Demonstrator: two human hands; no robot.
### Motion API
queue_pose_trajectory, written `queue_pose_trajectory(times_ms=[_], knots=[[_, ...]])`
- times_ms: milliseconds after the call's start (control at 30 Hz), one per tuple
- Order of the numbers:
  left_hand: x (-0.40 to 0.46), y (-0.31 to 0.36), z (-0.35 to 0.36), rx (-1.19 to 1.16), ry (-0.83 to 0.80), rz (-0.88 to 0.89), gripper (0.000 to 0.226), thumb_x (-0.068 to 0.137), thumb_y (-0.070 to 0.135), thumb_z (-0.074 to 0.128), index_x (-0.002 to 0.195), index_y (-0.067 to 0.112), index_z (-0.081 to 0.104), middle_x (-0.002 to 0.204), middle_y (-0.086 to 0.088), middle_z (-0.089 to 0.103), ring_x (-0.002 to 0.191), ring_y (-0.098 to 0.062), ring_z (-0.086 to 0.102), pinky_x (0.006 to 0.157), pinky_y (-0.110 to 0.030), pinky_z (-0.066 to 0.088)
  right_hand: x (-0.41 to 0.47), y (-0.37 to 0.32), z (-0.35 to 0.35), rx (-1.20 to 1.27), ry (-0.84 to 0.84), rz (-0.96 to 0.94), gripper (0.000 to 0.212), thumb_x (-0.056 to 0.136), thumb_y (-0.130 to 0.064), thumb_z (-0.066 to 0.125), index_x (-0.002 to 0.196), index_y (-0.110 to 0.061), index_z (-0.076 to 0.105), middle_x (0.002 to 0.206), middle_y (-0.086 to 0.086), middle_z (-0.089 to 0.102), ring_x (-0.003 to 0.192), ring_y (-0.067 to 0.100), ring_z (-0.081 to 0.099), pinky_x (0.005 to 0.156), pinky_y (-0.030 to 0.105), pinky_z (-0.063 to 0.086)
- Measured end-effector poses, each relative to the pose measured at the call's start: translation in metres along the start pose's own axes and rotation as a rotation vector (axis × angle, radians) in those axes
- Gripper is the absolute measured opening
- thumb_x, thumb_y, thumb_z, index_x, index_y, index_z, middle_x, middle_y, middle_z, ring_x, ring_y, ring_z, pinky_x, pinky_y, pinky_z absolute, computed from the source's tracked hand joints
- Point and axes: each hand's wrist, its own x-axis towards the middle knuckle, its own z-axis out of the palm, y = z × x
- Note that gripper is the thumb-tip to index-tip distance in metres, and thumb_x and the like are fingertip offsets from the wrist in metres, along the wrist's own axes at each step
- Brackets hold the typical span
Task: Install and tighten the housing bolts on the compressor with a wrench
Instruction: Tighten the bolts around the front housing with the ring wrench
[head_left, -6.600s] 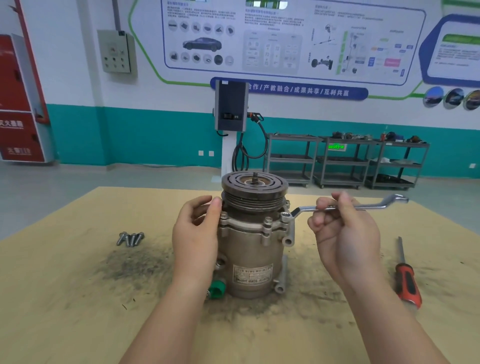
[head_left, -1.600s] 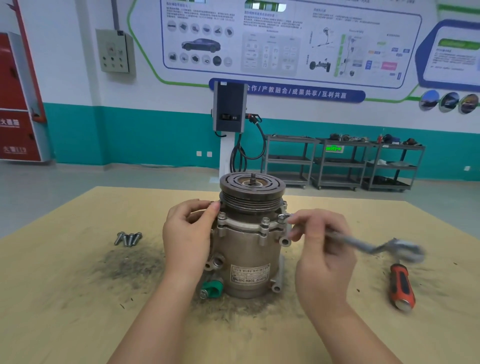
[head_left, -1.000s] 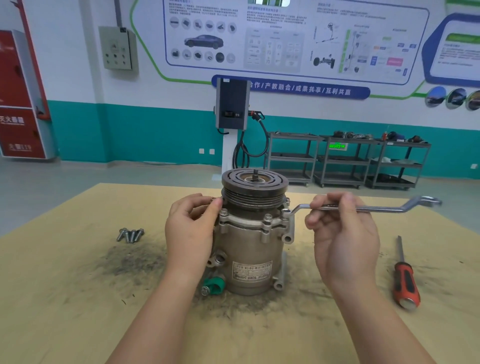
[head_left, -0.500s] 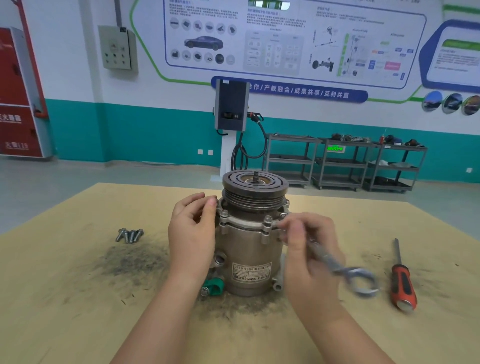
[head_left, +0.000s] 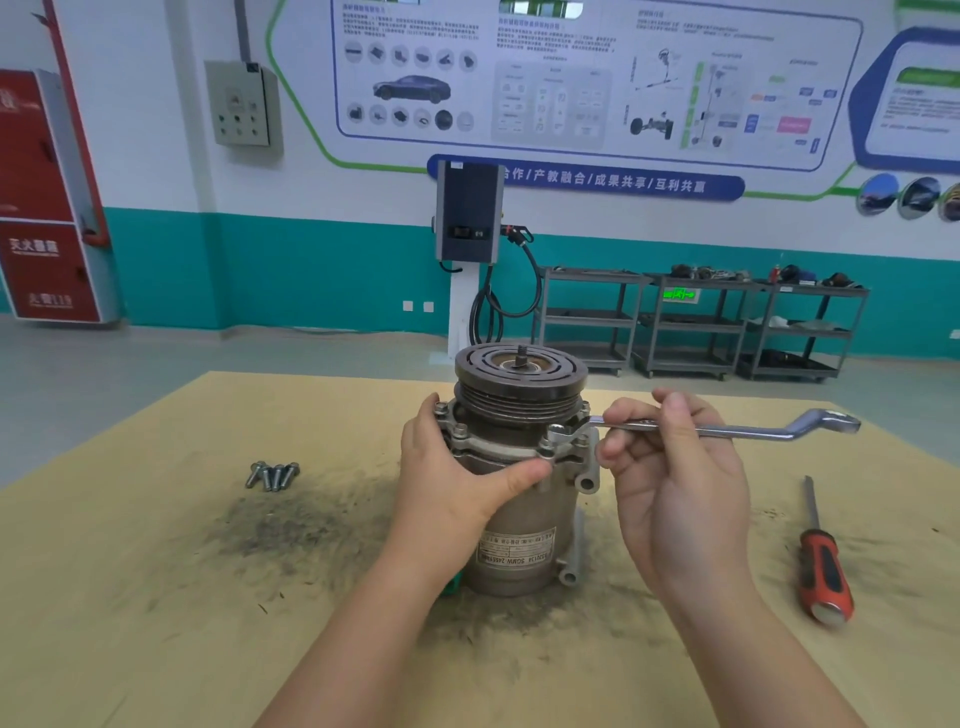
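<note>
On the dusty bench (head_left: 156, 597) the heavy compressor (head_left: 519, 519) is standing upright, your left hand (head_left: 447, 483) gripping its housing while your right hand (head_left: 675, 478) is clasping the stiff wrench (head_left: 753, 430) near its ring.

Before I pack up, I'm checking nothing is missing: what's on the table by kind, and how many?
Compressor: 1
Wrench: 1, held by the right hand
Screwdriver: 1
Loose bolts: 4, as far as I can tell
Total: 7
</note>
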Motion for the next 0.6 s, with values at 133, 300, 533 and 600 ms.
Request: queue_pose_trajectory(times_ms=[133,300,533,600], knots=[[-0.006,0.003,0.008,0.028,0.091,0.015,0.099,0.043,0.065,0.081,0.128,0.026,0.046,0.118,0.014,0.047,0.115,-0.011,0.050,0.100,-0.043,0.049,0.006,-0.001,-0.004,0.026,0.030,0.098,0.017,0.103,-0.006,0.033,0.093,-0.012,0.045,0.064,0.006,0.064,0.048,0.014,0.052,0.048,0.022,0.046],[-0.022,0.007,0.029,0.093,0.253,0.048,0.109,0.044,0.066,0.081,0.135,0.017,0.043,0.123,0.005,0.043,0.121,-0.016,0.043,0.104,-0.042,0.042,0.007,-0.003,-0.008,-0.051,0.105,0.013,0.019,0.102,-0.003,0.030,0.092,-0.014,0.042,0.059,0.005,0.060,0.043,0.015,0.048,0.046,0.022,0.042],[-0.021,0.005,0.033,0.093,0.262,0.060,0.116,0.049,0.062,0.082,0.142,0.012,0.035,0.131,0.000,0.038,0.126,-0.018,0.037,0.108,-0.036,0.037,-0.025,0.022,-0.004,-0.608,-0.149,-0.663,0.015,0.102,-0.037,0.045,0.093,-0.029,0.055,0.082,-0.003,0.064,0.066,0.015,0.061,0.062,0.027,0.049],[-0.020,0.001,0.034,0.061,0.271,0.087,0.106,0.056,0.050,0.076,0.143,0.008,0.033,0.130,-0.001,0.036,0.127,-0.023,0.036,0.106,-0.030,0.032,-0.029,0.027,-0.002,-0.734,-0.263,-0.693,0.017,0.097,-0.039,0.056,0.090,-0.024,0.060,0.086,-0.010,0.063,0.074,0.015,0.062,0.067,0.028,0.049]])
